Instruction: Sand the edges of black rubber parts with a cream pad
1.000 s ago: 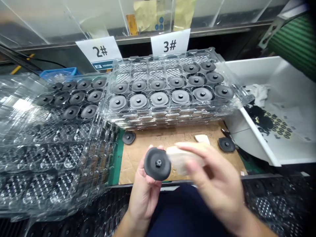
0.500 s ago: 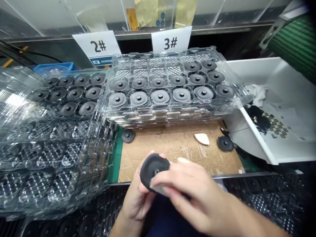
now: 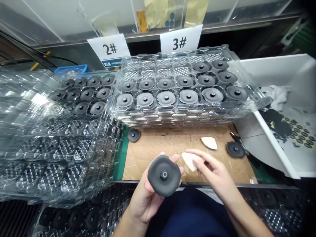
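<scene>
A black rounded disc [image 3: 164, 176] with a small raised hub rests in my left hand [image 3: 149, 197], whose fingers wrap round its edge from below. To its right, my right hand [image 3: 209, 166] pinches a white wedge-shaped piece [image 3: 190, 160], apart from the disc. A second white wedge [image 3: 209, 143] lies on the cardboard sheet [image 3: 158, 144]. One black disc [image 3: 133, 135] sits at the cardboard's upper left corner, and another [image 3: 235, 149] at its right side.
Behind the cardboard stands a stack of clear trays [image 3: 172, 110] holding black discs. More clear trays [image 3: 61, 148] fill the left side. At right is a white bin [image 3: 278, 148] with black scraps and a cloth. Signs [image 3: 181, 41] hang behind.
My right hand has moved right, away from the disc, with the white wedge now plainly visible in its fingers. The disc in my left hand faces up more fully. The camera view has shifted slightly.
</scene>
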### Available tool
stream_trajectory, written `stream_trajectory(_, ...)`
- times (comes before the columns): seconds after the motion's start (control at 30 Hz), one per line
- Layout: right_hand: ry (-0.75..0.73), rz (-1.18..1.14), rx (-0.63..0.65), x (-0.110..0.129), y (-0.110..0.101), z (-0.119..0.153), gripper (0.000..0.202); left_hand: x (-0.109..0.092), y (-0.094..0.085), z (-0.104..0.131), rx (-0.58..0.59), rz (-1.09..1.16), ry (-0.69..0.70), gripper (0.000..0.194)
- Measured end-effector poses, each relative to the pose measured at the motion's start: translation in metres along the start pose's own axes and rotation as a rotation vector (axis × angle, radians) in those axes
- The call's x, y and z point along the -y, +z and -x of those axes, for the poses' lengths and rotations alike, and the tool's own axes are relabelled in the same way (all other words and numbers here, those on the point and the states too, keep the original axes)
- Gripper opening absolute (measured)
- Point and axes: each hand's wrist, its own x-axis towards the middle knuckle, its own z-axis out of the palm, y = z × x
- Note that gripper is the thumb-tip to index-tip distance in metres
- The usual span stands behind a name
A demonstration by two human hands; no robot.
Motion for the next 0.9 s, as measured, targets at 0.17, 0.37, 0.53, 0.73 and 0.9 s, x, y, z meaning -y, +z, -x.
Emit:
stream_trajectory(0.17, 0.132, 0.087, 0.091, -0.036, -0.003, 0.031, 0.026, 0.007, 0.001, -0.007, -0.001, -0.013, -0.066, 0.047)
stream_trajectory(0.37, -0.233, 0.141, -0.224, 0.028, -0.036, 0.035, 0.025, 0.013, 0.019, -0.013, -0.083, -0.144, -0.139, 0.047)
stream_trajectory(0.53, -0.601, 0.161, -0.073, 0.04, -0.031, 0.006, 0.028, 0.027, 0.023, -0.012, -0.217, -0.252, -0.08, 0.062)
stream_trajectory(0.73, -0.167, 0.134, -0.066, -0.042, -0.017, 0.007, 0.024, 0.03, 0.012, -0.012, -0.259, -0.182, -0.029, 0.054)
stream_trajectory(0.9, -0.129, 0.1, 0.047, -0.069, -0.002, 0.038, 0.02, 0.033, 0.017, -0.019, -0.243, -0.16, -0.028, 0.056)
